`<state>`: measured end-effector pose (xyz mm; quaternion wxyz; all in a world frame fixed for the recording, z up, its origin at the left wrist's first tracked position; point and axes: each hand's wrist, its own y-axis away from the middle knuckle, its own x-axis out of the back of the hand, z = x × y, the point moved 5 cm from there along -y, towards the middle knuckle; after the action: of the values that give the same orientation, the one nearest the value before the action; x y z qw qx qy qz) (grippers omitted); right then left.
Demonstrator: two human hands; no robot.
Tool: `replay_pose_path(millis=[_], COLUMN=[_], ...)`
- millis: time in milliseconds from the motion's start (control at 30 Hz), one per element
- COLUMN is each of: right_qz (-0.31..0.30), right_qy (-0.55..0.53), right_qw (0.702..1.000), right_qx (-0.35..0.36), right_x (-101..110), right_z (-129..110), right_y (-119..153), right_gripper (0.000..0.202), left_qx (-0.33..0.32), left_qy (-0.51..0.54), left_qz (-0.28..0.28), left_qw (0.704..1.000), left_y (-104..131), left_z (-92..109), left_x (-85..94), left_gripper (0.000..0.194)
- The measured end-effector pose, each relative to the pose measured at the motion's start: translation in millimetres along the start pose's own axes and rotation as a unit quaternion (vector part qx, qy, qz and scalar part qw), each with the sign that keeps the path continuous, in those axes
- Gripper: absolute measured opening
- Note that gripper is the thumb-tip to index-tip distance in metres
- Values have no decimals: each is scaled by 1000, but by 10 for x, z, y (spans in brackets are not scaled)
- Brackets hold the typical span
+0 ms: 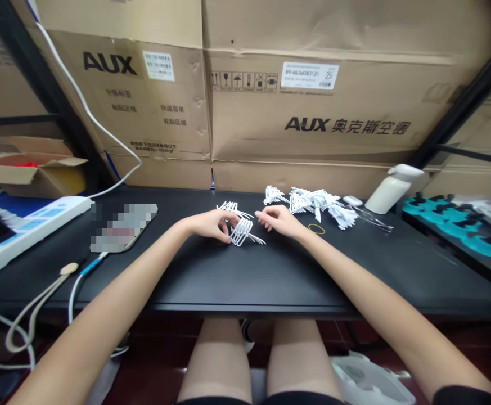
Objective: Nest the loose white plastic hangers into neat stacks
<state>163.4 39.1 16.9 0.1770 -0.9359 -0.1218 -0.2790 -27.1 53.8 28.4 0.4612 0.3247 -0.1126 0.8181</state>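
Note:
My left hand is closed at the left edge of a small bundle of thin white hook-like pieces, thumb and fingers pinching it just above the black table. A second group of similar white pieces lies right behind that hand. Just to the right, my right hand hovers with its fingers curled and the thumb near the fingertips; whether anything is between them is too small to see. Beyond it lies a pile of white bundles. A yellow rubber band rests on the table beside my right wrist.
A white bottle, glasses and turquoise pieces are at the right. On the left are a blurred-out phone with its cable, a white power strip and an open carton. Large cardboard boxes wall the back.

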Motion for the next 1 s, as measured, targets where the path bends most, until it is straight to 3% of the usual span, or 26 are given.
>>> replay_pose_path(millis=[100,300,400,633,833,900,1000], right_qz=[36,-94,-116,-55,60,69,34], right_qy=[85,150,172,269,306,316,313], right_qw=[994,984,978,959,950,946,949], right_qx=[60,25,26,66,-18,-15,1], right_x=[-21,-240,-266,-99,198,225,174], right_z=[-38,-65,-96,-44,115,146,189], right_y=[22,39,43,24,-27,-40,-55], right_gripper=[42,58,59,43,16,17,13], left_qx=[-7,-4,1,4,-5,-3,-2], left_qy=[1,-3,-4,-3,-2,-3,-4], left_qz=[-3,-2,0,8,0,-1,-2], left_qw=[1000,1000,1000,1000,1000,1000,1000], left_y=[0,-4,-3,-3,-4,-1,3], left_z=[0,-8,-4,-3,14,19,31], left_x=[-3,-5,-4,-1,-7,-10,-14], left_gripper=[47,49,49,46,45,45,44])
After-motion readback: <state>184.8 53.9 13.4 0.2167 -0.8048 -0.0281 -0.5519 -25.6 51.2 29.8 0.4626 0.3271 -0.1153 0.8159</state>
